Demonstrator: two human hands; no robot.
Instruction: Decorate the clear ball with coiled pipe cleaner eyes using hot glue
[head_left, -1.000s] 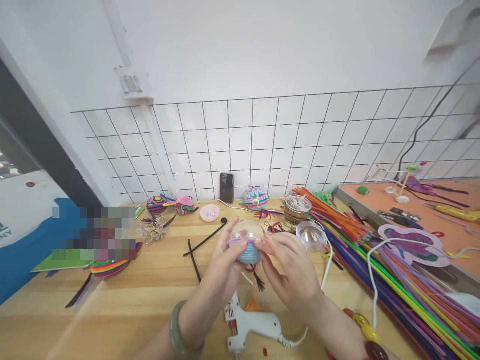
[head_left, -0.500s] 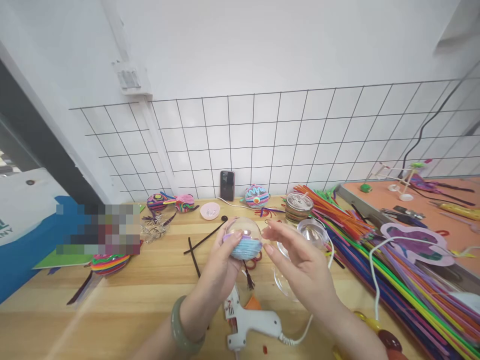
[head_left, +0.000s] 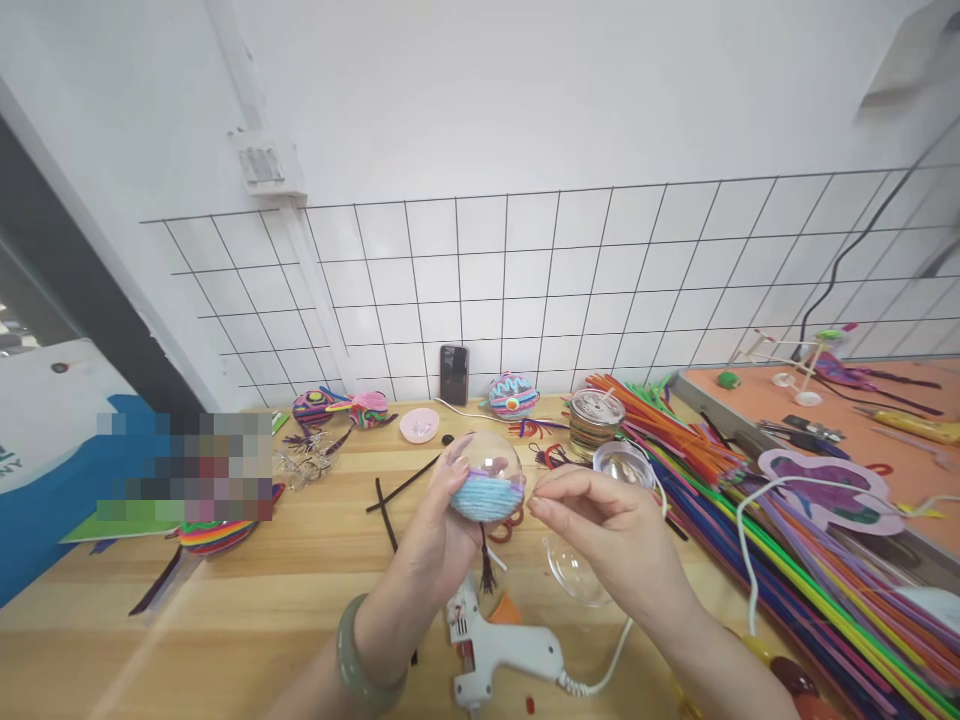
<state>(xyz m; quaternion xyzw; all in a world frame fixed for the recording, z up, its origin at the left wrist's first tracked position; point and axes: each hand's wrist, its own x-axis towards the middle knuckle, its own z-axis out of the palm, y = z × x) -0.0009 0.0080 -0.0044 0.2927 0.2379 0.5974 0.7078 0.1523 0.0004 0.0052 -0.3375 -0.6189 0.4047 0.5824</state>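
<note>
My left hand (head_left: 442, 520) is wrapped round a clear plastic ball (head_left: 487, 480) whose lower part is covered in rows of light blue fuzzy cord with a purple strip above. My right hand (head_left: 600, 520) hovers just right of the ball, thumb and forefinger pinched together; whatever they hold, if anything, is too small to make out. Below the hands a white glue gun (head_left: 510, 645) lies on the wooden table, close to a small orange piece (head_left: 506, 607). An empty clear half-shell (head_left: 577, 575) rests partly behind my right hand.
Long bundles of coloured pipe cleaners (head_left: 757, 540) run along the right side. At the back stand a phone (head_left: 454, 374), a decorated ball (head_left: 513, 396), a pink dish (head_left: 419, 426) and a lidded cup (head_left: 596, 418). A white cable (head_left: 750, 570) loops across the pipe cleaners.
My right thumb and forefinger have closed into a pinch beside the ball. My left thumb has shifted back towards the ball's left edge, so more of the blue cord shows.
</note>
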